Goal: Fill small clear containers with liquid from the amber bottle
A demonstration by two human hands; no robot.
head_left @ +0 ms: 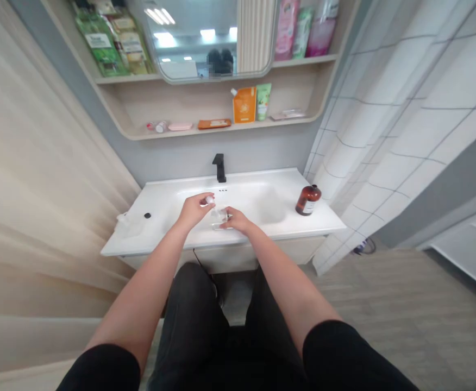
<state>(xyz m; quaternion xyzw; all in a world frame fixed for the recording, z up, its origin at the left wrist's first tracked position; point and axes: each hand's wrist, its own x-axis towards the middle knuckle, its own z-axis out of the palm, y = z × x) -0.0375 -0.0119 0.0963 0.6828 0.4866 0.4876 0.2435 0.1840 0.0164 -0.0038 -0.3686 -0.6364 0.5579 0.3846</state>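
Over the front part of the white sink, my left hand (194, 210) pinches a small whitish cap (210, 200) between thumb and fingers. Just to its right, my right hand (238, 220) is closed around a small clear container (219, 216), whose exact kind is hard to make out. The cap is just above the container's upper left side; whether they touch is unclear. Behind both hands stands a black faucet (220, 168). An amber bottle (308, 200) with a white label and no visible pump sits on the counter at the right.
A wall cabinet with a mirror (205, 38) hangs above. Its lower shelf holds an orange pouch (244, 105), a green tube (263, 101) and small items. A translucent bag-like item (130, 224) and black round piece (147, 215) lie at the left. Curtains flank both sides.
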